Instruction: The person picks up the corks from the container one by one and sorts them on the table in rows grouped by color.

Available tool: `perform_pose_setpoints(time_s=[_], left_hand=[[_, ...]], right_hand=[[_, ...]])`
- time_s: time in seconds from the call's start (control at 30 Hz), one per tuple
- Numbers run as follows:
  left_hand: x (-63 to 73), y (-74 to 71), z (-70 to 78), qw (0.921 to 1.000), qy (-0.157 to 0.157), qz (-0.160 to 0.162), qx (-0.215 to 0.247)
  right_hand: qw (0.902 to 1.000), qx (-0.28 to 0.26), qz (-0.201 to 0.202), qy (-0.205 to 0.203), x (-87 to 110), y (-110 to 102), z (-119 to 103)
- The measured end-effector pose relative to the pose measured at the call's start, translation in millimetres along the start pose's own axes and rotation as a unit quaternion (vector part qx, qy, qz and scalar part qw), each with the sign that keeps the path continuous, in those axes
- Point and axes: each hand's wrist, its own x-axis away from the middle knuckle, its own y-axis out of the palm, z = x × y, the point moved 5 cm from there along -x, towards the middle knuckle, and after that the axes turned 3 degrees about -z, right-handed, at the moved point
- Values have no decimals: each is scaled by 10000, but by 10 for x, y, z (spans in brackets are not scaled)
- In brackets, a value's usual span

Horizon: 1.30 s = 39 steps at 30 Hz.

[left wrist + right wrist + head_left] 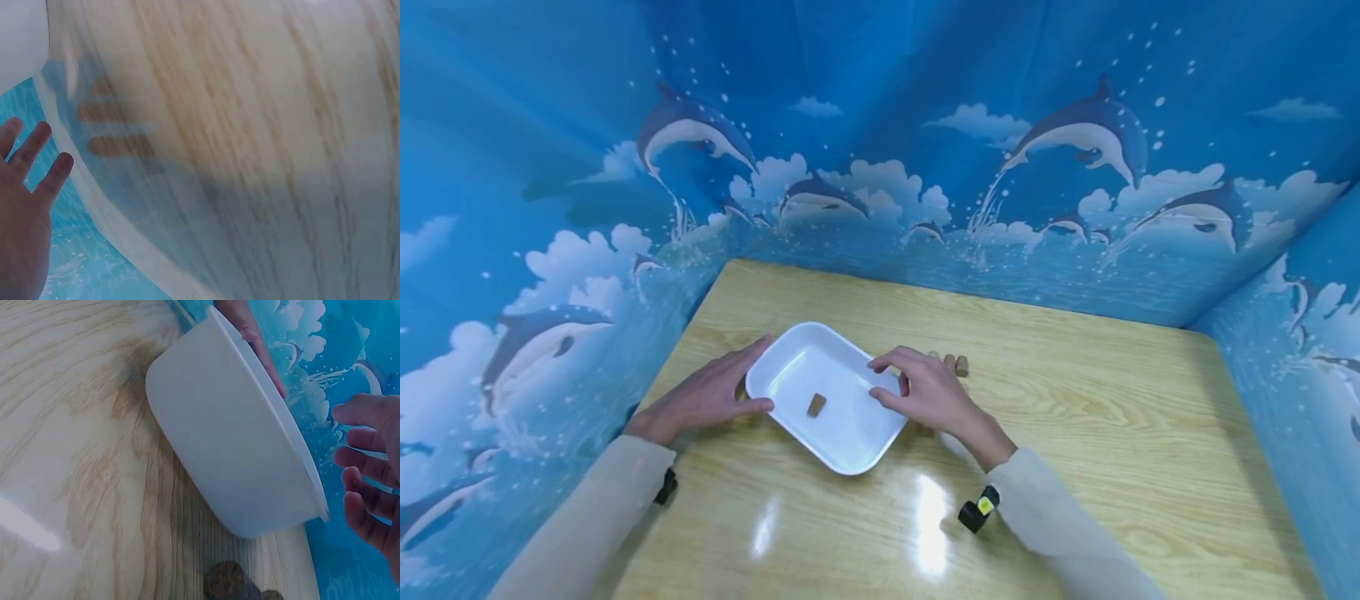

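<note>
A white rectangular tray (857, 442) stands on the table with one brown cork (817, 405) lying inside it. Along the tray's left end rests my left hand (718, 392), its thumb by the near rim; the left wrist view shows those fingers (47, 156) straight and spread. My right hand (925, 387) hovers over the tray's right end, thumb and fingers bent but apart. Nothing shows between them in the right wrist view, where the hand (375, 462) is beside the tray's rim (275, 412).
Several more corks (962, 366) are on the table (1075, 417) just right of the tray, partly hidden behind my right hand; the right wrist view shows a cork (226, 581) close up. A white object (953, 444) peeks out under my right wrist. Dolphin-printed curtains (880, 233) border the table.
</note>
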Motion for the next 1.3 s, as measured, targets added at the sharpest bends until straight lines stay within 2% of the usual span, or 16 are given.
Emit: perform_pose_setpoints(time_s=[0.33,0.5,0.67,0.9,1.17,1.3], left_hand=[[-12,20,4,10000,58,-2,-13],[-1,19,-3,9999,110,26,-49],[-3,32,-12,9998,116,53,-161],[18,9,1,9984,353,136,-422],[32,-16,27,9951,710,292,-625],[35,-22,27,9954,706,266,-585]], right_hand=[[9989,-18,-461,-124,-214,298,-125],[9974,285,-656,-133,-336,499,-187],[9946,437,-933,110,-440,680,-213],[9858,1087,-1270,146,-547,854,-266],[9786,1589,-1297,172,-570,974,-305],[9783,1676,-1208,150,-565,979,-312]])
